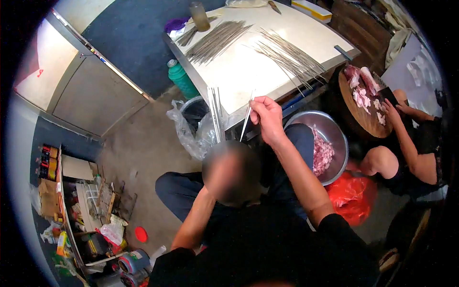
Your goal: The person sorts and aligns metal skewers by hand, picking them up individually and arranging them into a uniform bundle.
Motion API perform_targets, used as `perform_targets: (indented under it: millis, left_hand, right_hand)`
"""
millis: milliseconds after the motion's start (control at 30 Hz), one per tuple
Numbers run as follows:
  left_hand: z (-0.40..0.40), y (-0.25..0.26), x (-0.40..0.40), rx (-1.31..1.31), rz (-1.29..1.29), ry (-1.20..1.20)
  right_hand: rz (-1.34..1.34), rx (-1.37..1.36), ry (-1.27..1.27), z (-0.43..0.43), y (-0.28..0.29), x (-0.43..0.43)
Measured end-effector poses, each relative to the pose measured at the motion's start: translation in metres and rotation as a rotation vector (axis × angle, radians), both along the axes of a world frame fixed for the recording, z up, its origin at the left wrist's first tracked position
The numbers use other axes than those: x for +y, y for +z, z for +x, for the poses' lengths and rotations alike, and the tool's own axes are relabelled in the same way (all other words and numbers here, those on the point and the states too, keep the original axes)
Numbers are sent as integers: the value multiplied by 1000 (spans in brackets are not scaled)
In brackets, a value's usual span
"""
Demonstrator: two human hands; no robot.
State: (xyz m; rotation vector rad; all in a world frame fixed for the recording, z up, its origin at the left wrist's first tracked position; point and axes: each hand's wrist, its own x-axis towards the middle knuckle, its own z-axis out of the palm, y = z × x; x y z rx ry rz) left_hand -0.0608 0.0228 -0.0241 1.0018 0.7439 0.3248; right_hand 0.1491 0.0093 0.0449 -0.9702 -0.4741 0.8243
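Note:
Between the thumb and fingers of my right hand (pixel 267 116) is a thin metal skewer (pixel 246 120), slanting down toward my left hand. My left hand (pixel 224 174) is largely lost in a blurred patch over my lap. Out of that blur rises a bundle of flat metal skewers (pixel 216 113), which the left hand appears to grip at its lower end. The fingers and the bundle's lower ends cannot be made out. Beyond both hands, the white-topped table (pixel 236 77) bears a thick pile of skewers (pixel 217 41) at left and a looser spread (pixel 290 57) at right.
By my right knee, a metal basin (pixel 340 138) holds chopped meat (pixel 322 152). Beside it lies a red plastic bag (pixel 351 199). At right, another person's hands (pixel 392 109) work at a round chopping block (pixel 349 104) with a dark cleaver. A bin (pixel 193 107) and green flask (pixel 181 79) stand left of the table.

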Motion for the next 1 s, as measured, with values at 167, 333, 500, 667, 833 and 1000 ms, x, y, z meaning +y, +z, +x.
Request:
perform_targets:
  millis: [167, 333, 500, 667, 833, 1000]
  left_hand:
    - [5, 38, -19, -28, -104, 20]
    - [4, 60, -30, 1, -95, 75]
    - [-3, 61, -33, 31, -82, 94]
    - [-14, 42, -30, -15, -123, 139]
    - [-14, 48, -23, -155, -191, -3]
    - [-11, 51, -26, -108, -172, 58]
  right_hand:
    - [24, 71, -55, 12, 5, 5]
    - [52, 107, -87, 12, 3, 9]
    - [71, 154, -99, 17, -1, 11]
    - [78, 188, -104, 24, 11, 7]
    - [99, 184, 17, 13, 8, 1]
    - [163, 106, 84, 13, 20, -3]
